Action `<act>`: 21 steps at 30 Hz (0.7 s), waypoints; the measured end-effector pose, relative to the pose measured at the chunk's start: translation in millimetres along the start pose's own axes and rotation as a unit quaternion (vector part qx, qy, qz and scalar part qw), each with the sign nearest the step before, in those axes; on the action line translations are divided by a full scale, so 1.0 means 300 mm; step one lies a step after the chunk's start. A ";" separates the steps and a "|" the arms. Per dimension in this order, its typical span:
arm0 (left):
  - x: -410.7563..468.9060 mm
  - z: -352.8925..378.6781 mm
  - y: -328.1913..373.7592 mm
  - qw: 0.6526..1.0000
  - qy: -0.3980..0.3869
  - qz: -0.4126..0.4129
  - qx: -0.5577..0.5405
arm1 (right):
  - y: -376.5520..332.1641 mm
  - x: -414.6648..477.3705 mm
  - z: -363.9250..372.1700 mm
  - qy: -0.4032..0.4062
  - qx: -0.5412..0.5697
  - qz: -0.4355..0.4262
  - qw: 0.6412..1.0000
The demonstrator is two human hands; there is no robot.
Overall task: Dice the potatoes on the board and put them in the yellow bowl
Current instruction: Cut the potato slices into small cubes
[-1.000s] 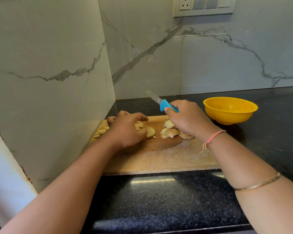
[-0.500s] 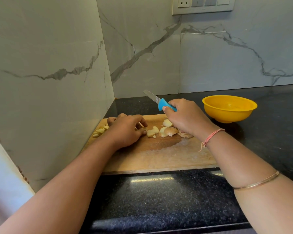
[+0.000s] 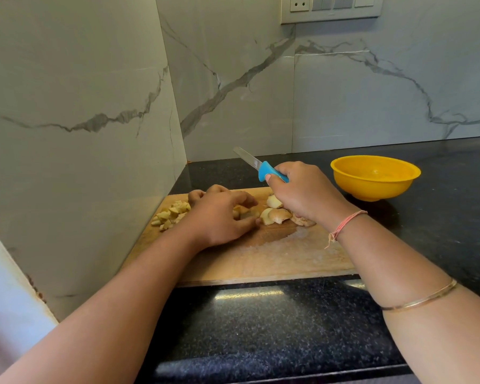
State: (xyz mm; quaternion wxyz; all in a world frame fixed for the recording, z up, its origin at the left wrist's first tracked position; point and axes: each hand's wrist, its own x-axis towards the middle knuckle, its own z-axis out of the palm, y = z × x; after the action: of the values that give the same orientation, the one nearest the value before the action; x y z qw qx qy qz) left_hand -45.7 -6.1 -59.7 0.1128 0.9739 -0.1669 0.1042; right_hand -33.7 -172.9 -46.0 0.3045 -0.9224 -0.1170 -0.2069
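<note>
Risks 1st: the knife (image 3: pixel 261 168) is held raised in the right hand (image 3: pixel 306 194), blade angled up & away to the left, w/ fingers wrapped tight round the blue handle. If it is brought down before the left hand (image 3: pixel 219 216) is settled, fingertips could be nicked. They are curled over a small potato chunk (image 3: pixel 245 213) near mid-board w/ the thumb pressed in from the near side, approx. a loose pinch. The chunk is small & prob. slick, so it could be shot out from under the blade.

Larger skin-on pieces (image 3: pixel 278 215) are left just beside it, partly hidden under the right hand. A diced pile (image 3: pixel 172 214) is kept at the far-left corner of the board (image 3: pixel 275 261). Nothing is seen inside the yellow bowl (image 3: pixel 373 191), set on the counter (image 3: pixel 261 328) right of the board.

Vs 0.5 s ago: the left hand is shifted right, so the small cut bits exposed then are now mostly covered. Knife pose & bowl are unchanged.
</note>
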 end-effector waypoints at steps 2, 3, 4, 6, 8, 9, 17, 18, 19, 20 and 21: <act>0.005 0.007 0.010 1.000 0.008 0.010 0.007 | 0.001 0.001 0.002 0.001 -0.002 0.000 1.000; 0.008 0.009 0.014 1.000 0.017 0.008 0.007 | 0.001 0.001 0.003 0.002 -0.002 0.000 1.000; 0.011 0.010 0.017 1.000 0.025 0.006 0.009 | 0.001 0.001 0.003 0.003 -0.003 0.000 1.000; 0.013 0.012 0.021 0.999 0.031 -0.001 0.023 | 0.001 0.000 0.005 0.004 -0.007 0.000 1.000; 0.016 0.012 0.019 0.998 0.037 -0.016 0.047 | 0.002 -0.001 0.007 0.005 -0.009 0.000 1.000; 0.018 0.012 0.014 0.997 0.041 -0.024 0.059 | 0.002 -0.001 0.008 0.005 -0.009 -0.001 1.000; 0.009 -0.001 -0.007 0.997 0.060 -0.036 0.012 | -0.001 -0.003 0.004 -0.001 -0.003 -0.002 1.000; 0.007 0.002 0.000 0.999 0.048 -0.019 0.002 | -0.002 -0.003 0.003 -0.002 -0.004 -0.003 1.000; 0.005 0.007 0.009 0.999 0.035 -0.002 0.001 | -0.002 -0.003 0.003 -0.003 -0.004 -0.002 1.000; 0.006 0.013 0.016 1.000 0.027 0.011 0.008 | -0.002 -0.003 0.003 -0.004 -0.004 -0.002 1.000; 0.008 0.016 0.021 0.999 0.028 0.018 0.018 | -0.002 -0.003 0.003 -0.004 -0.004 -0.001 1.000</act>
State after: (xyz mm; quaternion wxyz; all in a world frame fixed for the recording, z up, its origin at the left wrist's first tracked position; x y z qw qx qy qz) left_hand -44.8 -13.8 -62.6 0.0979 0.9693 -0.1796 0.1365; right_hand -34.5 -172.0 -46.8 0.2999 -0.9244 -0.1186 -0.2036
